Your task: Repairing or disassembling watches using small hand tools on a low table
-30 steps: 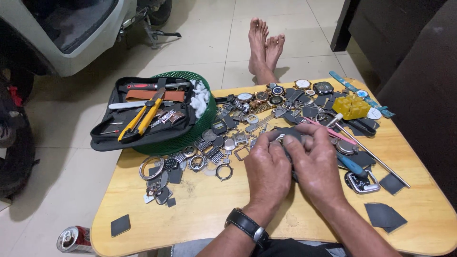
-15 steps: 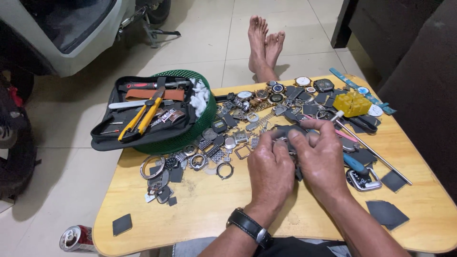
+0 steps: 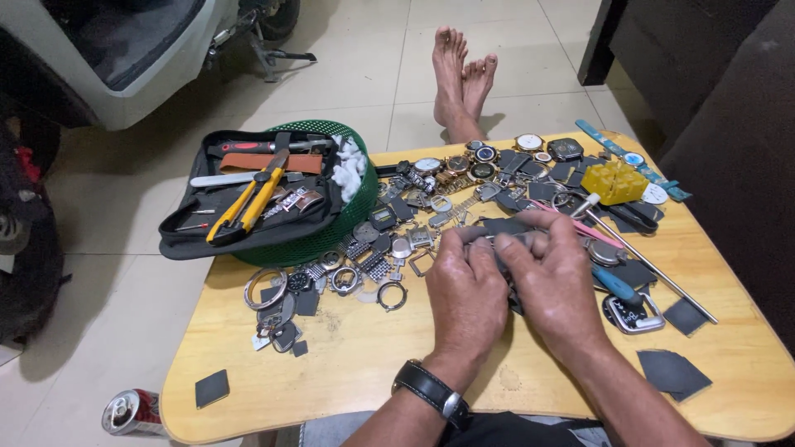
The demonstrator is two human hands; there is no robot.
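My left hand [image 3: 468, 294] and right hand [image 3: 556, 285] meet at the middle of a low wooden table [image 3: 356, 364], fingers curled in and pinched together around a small dark watch part [image 3: 507, 248]; it is mostly hidden by my knuckles, so I cannot tell exactly what it is, only that both hands close on it, held just above the tabletop. A black wristwatch [image 3: 432, 389] with a metal buckle sits on my left wrist. Round the hands lies a scatter of watch cases, metal bracelets and round bezel rings [image 3: 392, 295], spread flat, I judge, so each piece stays within reach. Just right of my right hand lie a blue-handled tool [image 3: 617, 285], a thin metal rod [image 3: 654, 269] and a yellow plastic block [image 3: 614, 182]. Dark flat squares [image 3: 672, 372] of some matte sheet lie near the table's edges. To the left, a green mesh basket [image 3: 335, 236] carries an open black tool pouch [image 3: 248, 207] with yellow-handled pliers [image 3: 248, 203] and white cotton wads [image 3: 351, 164]. Beyond the table, bare feet [image 3: 461, 79] rest on the pale tiled floor; a crushed drink can [image 3: 132, 411] lies below the near corner.
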